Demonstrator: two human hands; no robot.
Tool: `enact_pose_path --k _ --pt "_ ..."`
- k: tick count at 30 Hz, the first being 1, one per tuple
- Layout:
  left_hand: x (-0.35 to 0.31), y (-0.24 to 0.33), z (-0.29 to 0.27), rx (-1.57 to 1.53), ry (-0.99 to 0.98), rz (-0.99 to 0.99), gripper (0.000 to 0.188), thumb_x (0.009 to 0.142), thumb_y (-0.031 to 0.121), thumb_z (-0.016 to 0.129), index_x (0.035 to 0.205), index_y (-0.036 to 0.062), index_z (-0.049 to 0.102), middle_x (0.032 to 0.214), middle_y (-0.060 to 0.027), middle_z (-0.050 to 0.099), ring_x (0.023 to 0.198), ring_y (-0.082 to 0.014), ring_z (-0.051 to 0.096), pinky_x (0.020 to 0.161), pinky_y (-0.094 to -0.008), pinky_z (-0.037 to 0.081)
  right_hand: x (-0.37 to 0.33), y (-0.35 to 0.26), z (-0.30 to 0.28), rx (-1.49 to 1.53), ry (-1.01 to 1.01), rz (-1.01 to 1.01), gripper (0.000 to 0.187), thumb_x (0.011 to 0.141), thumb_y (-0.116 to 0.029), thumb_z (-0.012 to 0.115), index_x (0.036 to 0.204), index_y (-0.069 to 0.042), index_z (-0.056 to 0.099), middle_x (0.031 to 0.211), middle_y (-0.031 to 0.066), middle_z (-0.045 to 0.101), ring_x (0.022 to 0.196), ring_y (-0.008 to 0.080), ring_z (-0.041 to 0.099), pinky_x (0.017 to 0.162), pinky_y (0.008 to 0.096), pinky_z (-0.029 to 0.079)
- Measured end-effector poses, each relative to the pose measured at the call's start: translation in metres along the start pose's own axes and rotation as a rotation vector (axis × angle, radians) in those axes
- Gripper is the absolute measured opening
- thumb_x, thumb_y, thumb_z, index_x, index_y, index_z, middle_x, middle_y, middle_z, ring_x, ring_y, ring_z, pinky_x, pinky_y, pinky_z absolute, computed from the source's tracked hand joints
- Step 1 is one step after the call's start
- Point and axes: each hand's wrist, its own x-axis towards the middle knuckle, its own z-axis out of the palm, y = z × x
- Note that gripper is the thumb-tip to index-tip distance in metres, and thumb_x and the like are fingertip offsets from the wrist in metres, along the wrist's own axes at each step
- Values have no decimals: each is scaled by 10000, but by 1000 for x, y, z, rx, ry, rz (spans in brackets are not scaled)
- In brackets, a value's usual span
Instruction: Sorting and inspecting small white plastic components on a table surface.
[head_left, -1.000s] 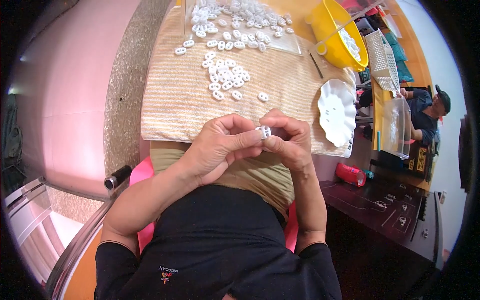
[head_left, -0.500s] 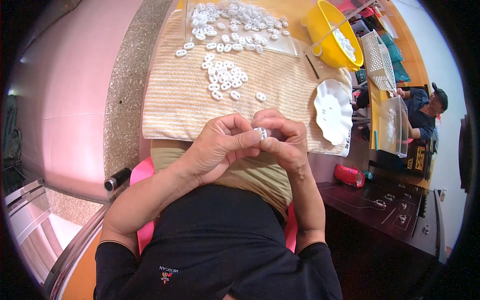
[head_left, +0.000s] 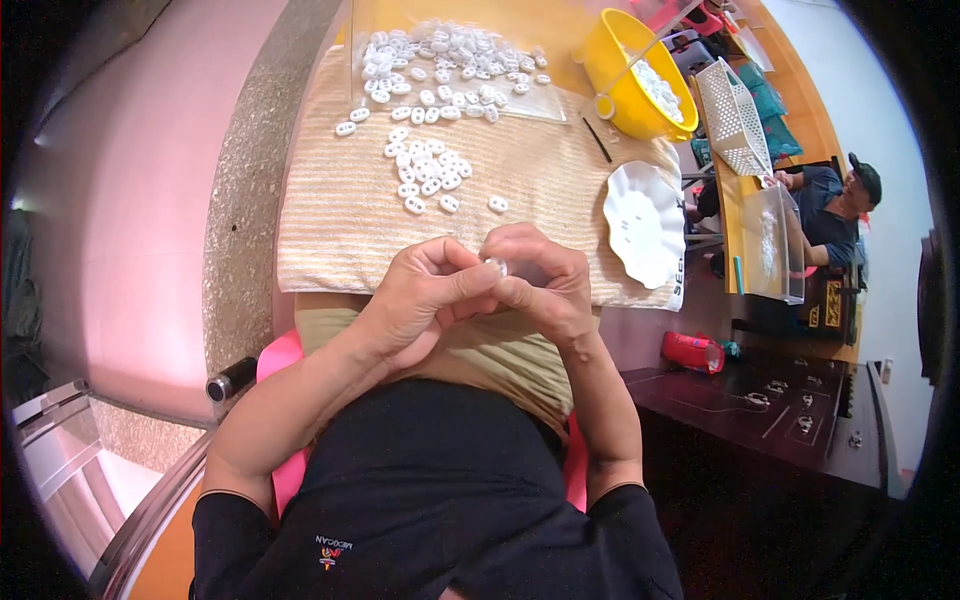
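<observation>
In front of my lap, both hands meet at a small white oval plastic piece (head_left: pixel 498 267). My left hand (head_left: pixel 425 300) pinches it between thumb and fingers. From the other side, the thumb and fingers of my right hand (head_left: pixel 548 282) close on it too. Fingers cover most of the piece. Beyond my hands a single white two-hole piece (head_left: pixel 497 204) lies on the striped towel (head_left: pixel 330 215). A loose cluster of similar pieces (head_left: pixel 430 168) is farther off, and a larger heap (head_left: pixel 450 50) spreads over a clear plastic tray (head_left: pixel 545 105) at the back.
At right on the towel rests a white wavy-edged plate (head_left: pixel 625 200) with several small bits in it. Behind it are a thin black stick (head_left: pixel 597 140) and a yellow tub (head_left: pixel 605 75) holding white pieces. A white basket (head_left: pixel 735 120) and a seated co-worker (head_left: pixel 830 215) are farther right.
The view has shifted, so the table things sit farther left in it. My hands keep their grip on the white piece, which now shows less between the fingers.
</observation>
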Motion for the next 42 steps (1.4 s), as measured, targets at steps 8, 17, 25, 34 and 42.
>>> enact_pose_path --k 8,17,25,34,42 --pt "-1 0 1 -39 -13 -24 100 870 58 684 929 29 609 909 -87 667 798 -142 657 735 -254 573 -2 -24 4 -209 104 15 167 825 52 681 980 13 631 999 104 603 861 130 580 730 242 484" --pt "-6 5 12 30 -13 -59 161 887 48 655 1035 13 603 1119 -154 641 865 -140 646 790 -266 565 21 -50 -70 -690 640 -200 89 883 35 614 968 51 637 833 58 650 756 125 629 717 238 519" --pt "-4 0 10 102 40 -81 195 874 92 682 1045 24 619 1083 -98 653 872 -125 626 777 -274 548 76 -75 -205 -857 813 -201 312 841 -113 702 1087 71 648 897 100 691 740 120 632 651 239 504" --pt "-5 3 10 105 52 -75 142 893 77 646 1017 21 604 1041 -89 658 795 -117 647 736 -264 582 33 -28 -146 -826 280 158 169 842 -42 693 1004 2 678 875 38 677 745 87 608 670 225 495" --pt "-3 -4 3 156 99 -49 125 895 79 642 1004 26 611 1011 -75 662 790 -118 652 717 -256 583 42 1 -56 -891 22 224 230 815 -125 666 1014 -12 688 943 160 669 861 288 653 772 355 507"
